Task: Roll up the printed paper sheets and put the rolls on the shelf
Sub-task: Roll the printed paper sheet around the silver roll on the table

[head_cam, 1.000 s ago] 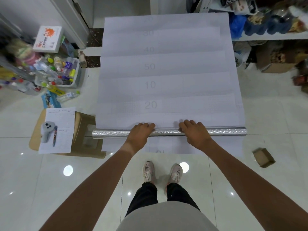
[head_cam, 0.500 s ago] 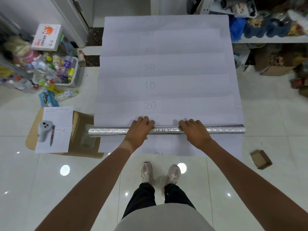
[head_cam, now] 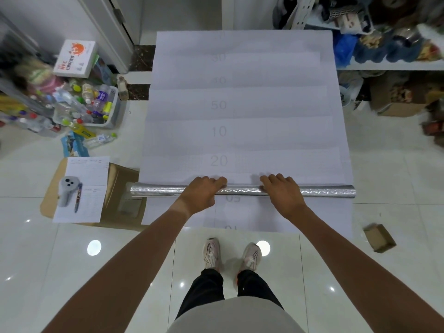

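Silvery foil-like long roll (head_cam: 242,190) lies across the overlapping white printed paper sheets (head_cam: 242,131) on the glossy tiled floor (head_cam: 36,248). The left hand (head_cam: 200,195) and right hand (head_cam: 282,197) rest on it, fingers curled over its top.

The paper sheets (head_cam: 242,111) are pale lavender-white with faint grey numerals and a fine grid print near the "20". The roll (head_cam: 242,190) across them is shiny silver with a crinkled, mottled sheen. The floor (head_cam: 396,179) is glossy off-white tile with bright round light spots. The flattened cardboard (head_cam: 120,188) is tan brown, and the form (head_cam: 89,179) on it is white with thin ruled lines. The device (head_cam: 67,191) lying there is light grey with dark dots, beside a blue and red pen (head_cam: 78,198). The small box (head_cam: 379,237) is brown. The shoes (head_cam: 231,253) are pinkish-white with dark streaks, and the trousers (head_cam: 225,294) are black.
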